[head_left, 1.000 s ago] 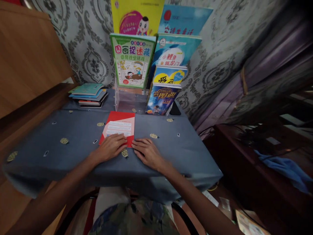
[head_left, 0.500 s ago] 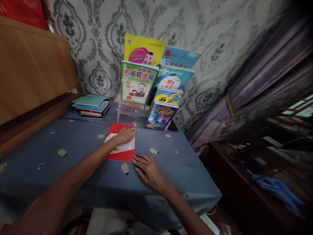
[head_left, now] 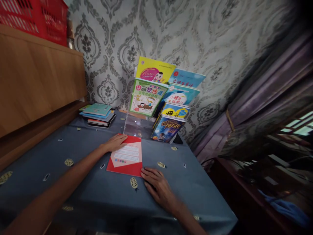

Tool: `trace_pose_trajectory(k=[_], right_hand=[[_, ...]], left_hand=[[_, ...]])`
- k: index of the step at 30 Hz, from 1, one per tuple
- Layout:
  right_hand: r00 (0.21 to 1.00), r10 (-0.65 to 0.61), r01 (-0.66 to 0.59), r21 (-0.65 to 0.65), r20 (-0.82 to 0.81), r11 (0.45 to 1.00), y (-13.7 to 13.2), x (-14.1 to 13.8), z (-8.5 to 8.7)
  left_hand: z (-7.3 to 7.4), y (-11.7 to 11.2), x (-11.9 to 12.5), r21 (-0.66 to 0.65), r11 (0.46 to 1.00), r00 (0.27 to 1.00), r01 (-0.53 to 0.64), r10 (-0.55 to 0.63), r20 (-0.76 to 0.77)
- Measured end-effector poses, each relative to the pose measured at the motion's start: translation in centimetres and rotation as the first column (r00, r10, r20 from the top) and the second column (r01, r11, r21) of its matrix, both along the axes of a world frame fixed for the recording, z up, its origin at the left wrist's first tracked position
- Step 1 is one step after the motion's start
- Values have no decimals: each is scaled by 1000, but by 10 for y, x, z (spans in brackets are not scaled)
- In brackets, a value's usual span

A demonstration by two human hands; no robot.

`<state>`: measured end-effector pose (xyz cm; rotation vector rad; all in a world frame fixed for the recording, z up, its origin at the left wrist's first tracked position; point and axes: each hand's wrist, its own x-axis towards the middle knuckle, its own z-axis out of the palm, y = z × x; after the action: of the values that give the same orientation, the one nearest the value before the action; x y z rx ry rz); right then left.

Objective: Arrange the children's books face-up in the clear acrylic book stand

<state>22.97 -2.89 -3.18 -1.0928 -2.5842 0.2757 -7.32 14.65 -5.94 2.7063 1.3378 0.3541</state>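
A thin red book (head_left: 129,168) lies flat on the blue tablecloth, a pale panel of small print on its upturned cover. My left hand (head_left: 114,143) rests on the book's upper left corner with its fingers stretched out flat. At the lower right corner, the fingertips of my right hand (head_left: 158,186) touch the book's edge; that hand lies open on the cloth. Behind the book stands a clear tiered rack (head_left: 137,125). It bears several upright books, among them a green picture book (head_left: 148,98) and a dark blue book (head_left: 167,129).
A stack of books (head_left: 99,114) lies at the back left, beside a wooden cabinet (head_left: 44,75) with a red basket (head_left: 36,19) on top. A black phone-like object (head_left: 178,139) sits right of the rack. A purple curtain (head_left: 249,107) hangs at the right.
My left hand has slid from the red book's upper right to its upper left corner, uncovering the print. My right hand stays at the lower right corner. The camera view has shifted upward.
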Motion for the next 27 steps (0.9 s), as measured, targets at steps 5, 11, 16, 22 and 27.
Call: trace_pose_trajectory(k=[5, 11, 16, 22, 27], right_hand=[[994, -33, 32, -14, -108, 999, -1, -4, 1], [979, -73, 78, 19, -192, 997, 34, -29, 5], [992, -124, 124, -4, -23, 992, 108, -58, 0], [978, -190, 190, 4, 82, 982, 131, -64, -7], [990, -79, 83, -33, 120, 996, 85, -51, -5]], left_hand=[[-6, -7, -19, 2, 997, 996, -82, 82, 33], [-2, -15, -9, 13, 990, 990, -139, 139, 24], [-2, -16, -9, 47, 989, 990, -140, 139, 20], [-4, -16, -6, 50, 986, 987, -158, 156, 38], [5, -32, 0, -7, 980, 979, -200, 200, 36]])
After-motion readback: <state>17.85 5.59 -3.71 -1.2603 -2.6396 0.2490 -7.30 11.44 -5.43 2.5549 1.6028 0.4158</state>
